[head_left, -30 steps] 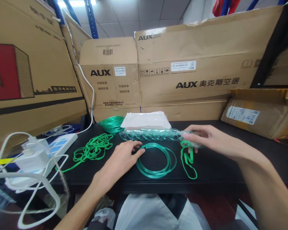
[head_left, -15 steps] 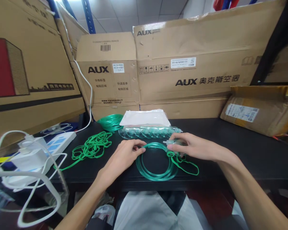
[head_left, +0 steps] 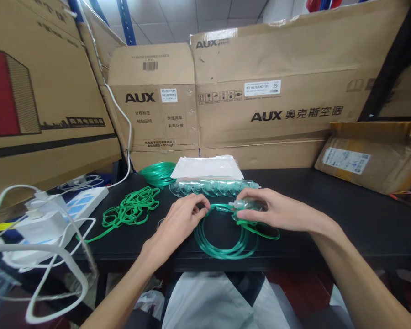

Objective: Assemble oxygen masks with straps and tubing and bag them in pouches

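Near the table's front edge lies a loose coil of thin green tubing (head_left: 222, 252). The thumb and fingers of my left hand (head_left: 185, 217) are pinched together at the coil's upper left edge, on the tubing. My right hand (head_left: 277, 209) grips a clear greenish oxygen mask (head_left: 249, 205) from its right side, with a pale connector pointing left over the coil. A green elastic strap (head_left: 269, 234) hangs from the mask onto the table. Part of the mask is hidden by my fingers. Behind both hands, several similar clear masks (head_left: 212, 187) lie nested in a row.
White sheets (head_left: 207, 167) lie behind the nested masks. To their left are a bigger green tubing coil (head_left: 156, 174) and a tangle of green elastic cord (head_left: 132, 208). A power strip (head_left: 89, 201) with white cables stands at left. Cardboard boxes (head_left: 260, 132) wall off the back.
My right hand has shifted slightly left with the mask, its strap drawn along. My left fingers have closed tighter at the coil's edge and moved a little up.
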Motion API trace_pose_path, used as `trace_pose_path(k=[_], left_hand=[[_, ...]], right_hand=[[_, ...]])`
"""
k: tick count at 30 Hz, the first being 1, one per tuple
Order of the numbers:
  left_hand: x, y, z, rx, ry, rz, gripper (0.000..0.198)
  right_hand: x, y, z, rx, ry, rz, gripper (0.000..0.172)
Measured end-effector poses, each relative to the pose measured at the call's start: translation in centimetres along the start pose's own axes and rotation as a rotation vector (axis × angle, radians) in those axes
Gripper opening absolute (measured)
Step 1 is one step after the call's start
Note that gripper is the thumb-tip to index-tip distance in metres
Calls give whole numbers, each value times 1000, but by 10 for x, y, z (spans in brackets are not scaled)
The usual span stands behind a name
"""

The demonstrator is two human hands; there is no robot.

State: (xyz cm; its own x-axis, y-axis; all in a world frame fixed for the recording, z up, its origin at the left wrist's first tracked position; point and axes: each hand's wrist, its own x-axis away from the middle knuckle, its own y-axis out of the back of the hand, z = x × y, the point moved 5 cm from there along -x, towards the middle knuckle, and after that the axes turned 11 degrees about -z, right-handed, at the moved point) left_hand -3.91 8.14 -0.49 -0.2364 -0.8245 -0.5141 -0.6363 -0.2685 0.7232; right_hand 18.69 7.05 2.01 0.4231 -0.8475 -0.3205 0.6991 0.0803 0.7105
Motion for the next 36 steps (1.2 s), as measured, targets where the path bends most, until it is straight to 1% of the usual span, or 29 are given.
trace_pose_path(k=[3,7,13,16,20,23,27,29,32,34,36], left_hand=[[2,1,-3,-70,-23,7,20],[5,1,-6,-186,17,4,21],[9,-2,-3,-299,17,-18,25],[10,0,-5,-280,38,1,23],[9,6,-10,-197,61,55,16],[11,7,-7,-123,87,70,15],[14,5,-1,-51,118,83,16],[14,4,-1,-43,113,85,16],[13,3,-3,-37,99,82,13],[11,1,-3,-32,96,70,8],[10,-4,0,-25,86,62,15]], right_hand=[[0,-7,2,1,5,76,41],[-2,-11,0,12,4,94,43],[-1,-12,0,27,-3,124,43],[-2,-13,-2,23,-15,129,43],[-4,-13,-7,-5,-29,99,43],[-5,-14,-9,-25,-33,87,42],[-6,-15,-5,-39,-4,63,38],[-7,-14,-3,-32,5,40,36],[-7,-12,-4,-1,-4,-1,38],[-8,-12,-5,-2,6,4,39],[-8,-13,-5,-17,24,32,38]])
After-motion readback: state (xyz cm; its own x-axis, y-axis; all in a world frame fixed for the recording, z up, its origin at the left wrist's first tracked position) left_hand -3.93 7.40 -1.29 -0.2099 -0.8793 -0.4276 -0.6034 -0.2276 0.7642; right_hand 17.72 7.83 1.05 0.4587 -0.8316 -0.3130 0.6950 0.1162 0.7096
